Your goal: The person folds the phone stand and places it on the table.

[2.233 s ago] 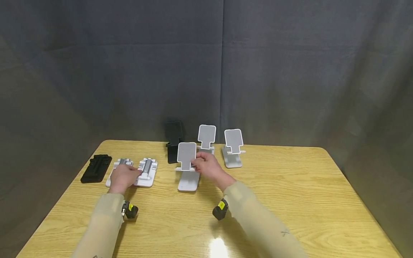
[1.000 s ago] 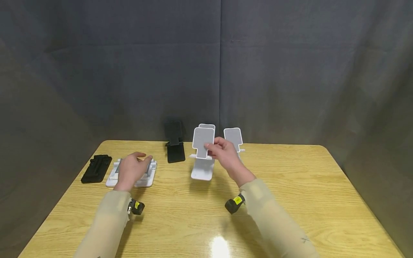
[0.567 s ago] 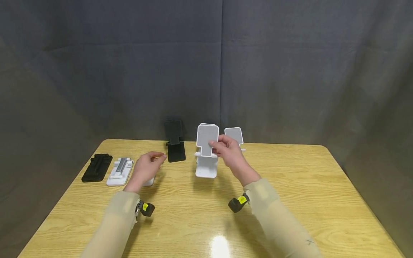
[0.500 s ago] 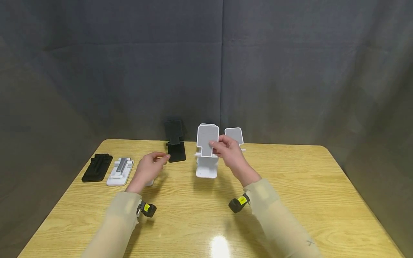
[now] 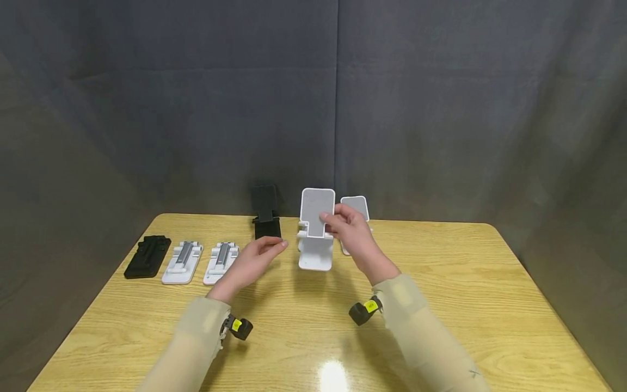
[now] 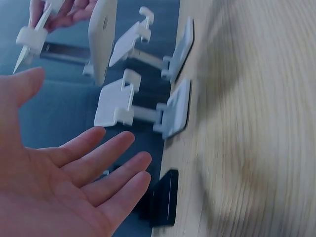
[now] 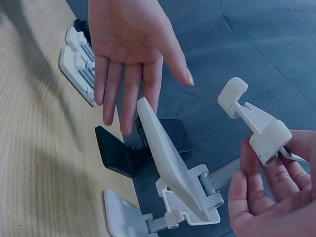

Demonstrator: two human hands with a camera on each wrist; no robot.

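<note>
The right hand [image 5: 354, 230] grasps a white stand [image 5: 315, 209], held clear of the table [image 5: 441, 305] just below the head frame's centre. The left hand [image 5: 253, 262], fingers loosely extended, hovers to its lower left.

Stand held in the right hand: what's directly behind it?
Behind the held stand, another white stand on the table. The head view shows only slivers of its left side; the rest is covered.

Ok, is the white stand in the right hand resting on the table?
No, in the left wrist view the right hand holds the white stand with its base up off the table.
</note>
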